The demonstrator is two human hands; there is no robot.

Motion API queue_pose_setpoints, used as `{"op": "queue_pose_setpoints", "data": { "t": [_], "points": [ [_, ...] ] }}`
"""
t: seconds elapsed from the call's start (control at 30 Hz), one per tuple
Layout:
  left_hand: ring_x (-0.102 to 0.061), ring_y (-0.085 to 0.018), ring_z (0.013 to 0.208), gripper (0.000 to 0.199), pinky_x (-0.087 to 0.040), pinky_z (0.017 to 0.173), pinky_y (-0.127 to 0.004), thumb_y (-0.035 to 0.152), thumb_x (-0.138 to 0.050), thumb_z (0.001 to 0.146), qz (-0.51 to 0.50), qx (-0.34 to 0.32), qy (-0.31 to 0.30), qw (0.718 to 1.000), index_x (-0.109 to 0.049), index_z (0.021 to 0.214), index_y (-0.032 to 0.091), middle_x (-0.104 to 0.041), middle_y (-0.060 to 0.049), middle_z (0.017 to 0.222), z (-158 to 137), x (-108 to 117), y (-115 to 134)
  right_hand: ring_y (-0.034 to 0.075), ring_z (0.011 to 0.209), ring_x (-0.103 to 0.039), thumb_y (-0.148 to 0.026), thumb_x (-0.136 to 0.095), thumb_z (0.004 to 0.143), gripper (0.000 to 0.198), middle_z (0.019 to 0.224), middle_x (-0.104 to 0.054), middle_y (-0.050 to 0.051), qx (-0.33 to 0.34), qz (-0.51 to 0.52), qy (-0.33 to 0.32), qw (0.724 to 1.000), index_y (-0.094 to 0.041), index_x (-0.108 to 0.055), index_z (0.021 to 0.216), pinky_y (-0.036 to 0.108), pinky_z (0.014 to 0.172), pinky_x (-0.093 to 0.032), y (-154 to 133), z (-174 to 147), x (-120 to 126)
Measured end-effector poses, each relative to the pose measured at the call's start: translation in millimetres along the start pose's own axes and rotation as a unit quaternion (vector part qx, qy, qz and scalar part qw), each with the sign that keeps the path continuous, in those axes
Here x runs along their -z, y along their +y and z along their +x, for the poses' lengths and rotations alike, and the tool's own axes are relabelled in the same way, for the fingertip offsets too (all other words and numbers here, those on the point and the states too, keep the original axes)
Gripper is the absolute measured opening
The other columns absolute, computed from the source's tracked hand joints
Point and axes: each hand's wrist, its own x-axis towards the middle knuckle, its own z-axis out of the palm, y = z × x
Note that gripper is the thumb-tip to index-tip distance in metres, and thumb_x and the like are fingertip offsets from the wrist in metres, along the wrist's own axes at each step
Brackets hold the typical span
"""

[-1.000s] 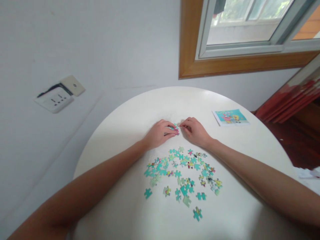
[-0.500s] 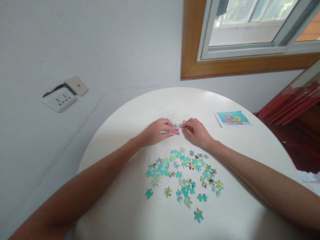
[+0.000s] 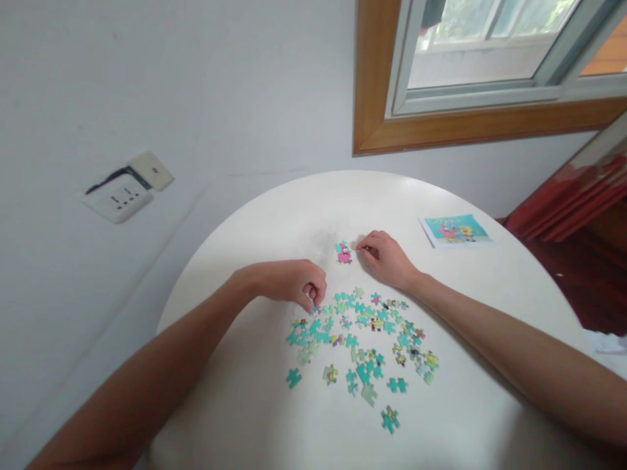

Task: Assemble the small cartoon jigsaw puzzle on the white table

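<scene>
My left hand (image 3: pixel 298 282) is closed in a pinch at the upper left edge of the loose pieces, its fingertips on a small teal and pink puzzle piece (image 3: pixel 316 310). Beyond it lies a little cluster of joined pink and teal puzzle pieces (image 3: pixel 344 253), flat on the table. Just right of that cluster rests my right hand (image 3: pixel 385 256), thumb and forefinger pinched together. What sits between those fingers is too small to make out. Many loose puzzle pieces (image 3: pixel 351 341), mostly teal with some yellow and pale green, are spread in front of both hands.
The round white table (image 3: pixel 235 405) stands against the wall. A picture card (image 3: pixel 455 231) with cartoon figures lies at its right side. A wall socket (image 3: pixel 117 197) is at the left, a wood-framed window (image 3: pixel 369 130) above, and a red curtain (image 3: pixel 573 202) at the right.
My left hand has let go of the joined pink pieces and moved toward me to the loose ones, pinching one there. My right hand has stayed in place.
</scene>
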Motion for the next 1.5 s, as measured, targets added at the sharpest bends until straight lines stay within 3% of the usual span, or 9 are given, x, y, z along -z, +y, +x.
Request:
{"op": "queue_pose_setpoints", "data": {
  "t": [0.23, 0.33, 0.43, 0.7, 0.9, 1.07, 1.3, 1.4, 1.5],
  "points": [
    [-0.056, -0.011, 0.063, 0.008, -0.041, 0.059, -0.021, 0.026, -0.073, 0.079, 0.050, 0.085, 0.062, 0.993, -0.069, 0.081, 0.019, -0.064, 0.003, 0.070, -4.4, 13.7, -23.9, 0.022, 0.089, -0.055, -0.016, -0.052, 0.088, 0.018, 0.088, -0.064, 0.008, -0.005, -0.001, -0.004, 1.000, -0.020, -0.070, 0.089, 0.039, 0.083, -0.045, 1.2, 0.4, -0.5],
    [-0.057, -0.012, 0.071, 0.017, -0.043, 0.067, -0.022, 0.023, -0.071, 0.080, 0.076, 0.055, 0.091, 0.991, -0.070, 0.096, 0.020, -0.067, 0.000, 0.086, -3.0, 17.1, -29.7, 0.022, 0.089, -0.055, -0.015, -0.052, 0.088, 0.019, 0.088, -0.064, 0.008, -0.002, -0.001, -0.006, 1.000, -0.020, -0.071, 0.088, 0.039, 0.083, -0.045, 1.3, 0.7, -0.4],
    [-0.057, -0.013, 0.079, 0.017, -0.045, 0.075, -0.023, 0.019, -0.066, 0.084, 0.074, 0.016, 0.064, 0.995, -0.071, 0.100, 0.022, -0.066, -0.002, 0.098, -0.5, 17.4, -29.0, 0.022, 0.089, -0.055, -0.015, -0.052, 0.088, 0.020, 0.087, -0.064, 0.008, -0.003, 0.001, -0.006, 1.000, -0.019, -0.071, 0.088, 0.040, 0.083, -0.045, 1.0, 1.0, -0.2],
    [-0.057, -0.014, 0.086, 0.008, -0.044, 0.080, -0.024, 0.013, -0.063, 0.083, 0.059, 0.019, 0.058, 0.996, -0.069, 0.082, 0.018, -0.061, -0.004, 0.099, 2.1, 14.2, -24.3, 0.022, 0.089, -0.056, -0.016, -0.052, 0.089, 0.020, 0.088, -0.065, 0.009, -0.006, -0.005, -0.005, 1.000, -0.018, -0.072, 0.089, 0.038, 0.084, -0.044, -0.1, 0.9, -0.3],
    [-0.059, -0.014, 0.083, 0.029, -0.042, 0.075, -0.023, 0.008, -0.058, 0.083, 0.065, 0.051, 0.080, 0.993, -0.065, 0.109, 0.019, -0.065, -0.001, 0.094, 2.7, 7.7, -21.2, 0.021, 0.089, -0.055, -0.014, -0.051, 0.088, 0.021, 0.086, -0.064, 0.008, -0.001, -0.008, -0.008, 1.000, -0.018, -0.071, 0.089, 0.037, 0.084, -0.043, 0.2, 1.0, -0.2],
    [-0.058, -0.014, 0.082, 0.012, -0.042, 0.076, -0.025, 0.013, -0.060, 0.084, 0.093, 0.077, 0.085, 0.989, -0.067, 0.092, 0.018, -0.062, -0.001, 0.089, 1.9, 6.5, -23.6, 0.021, 0.088, -0.054, -0.015, -0.052, 0.088, 0.020, 0.086, -0.064, 0.008, 0.002, -0.010, -0.007, 1.000, -0.018, -0.071, 0.088, 0.036, 0.085, -0.042, 1.0, 1.2, -0.8],
    [-0.058, -0.016, 0.093, 0.013, -0.044, 0.085, -0.026, 0.007, -0.060, 0.084, 0.091, 0.001, 0.072, 0.993, -0.066, 0.087, 0.018, -0.060, -0.004, 0.101, 2.7, 11.0, -17.4, 0.021, 0.090, -0.054, -0.015, -0.051, 0.089, 0.021, 0.088, -0.064, 0.008, -0.005, -0.008, -0.008, 1.000, -0.018, -0.072, 0.089, 0.036, 0.086, -0.042, -1.0, 1.2, -0.5],
    [-0.059, -0.015, 0.091, 0.015, -0.045, 0.085, -0.026, 0.006, -0.056, 0.087, 0.074, -0.028, 0.061, 0.995, -0.065, 0.084, 0.018, -0.063, -0.005, 0.098, 3.4, 11.6, -13.0, 0.021, 0.090, -0.055, -0.014, -0.052, 0.089, 0.021, 0.088, -0.064, 0.009, -0.007, -0.008, -0.013, 1.000, -0.017, -0.073, 0.089, 0.036, 0.086, -0.042, -1.7, 1.2, 0.1],
    [-0.061, -0.014, 0.085, 0.015, -0.045, 0.081, -0.025, 0.008, -0.056, 0.089, 0.070, -0.014, 0.055, 0.996, -0.066, 0.083, 0.017, -0.066, -0.003, 0.090, 3.8, 10.9, -12.4, 0.021, 0.090, -0.054, -0.014, -0.052, 0.088, 0.021, 0.088, -0.064, 0.009, -0.006, -0.008, -0.013, 1.000, -0.017, -0.073, 0.089, 0.036, 0.085, -0.042, -1.7, 1.3, 0.2]
  ]
}}
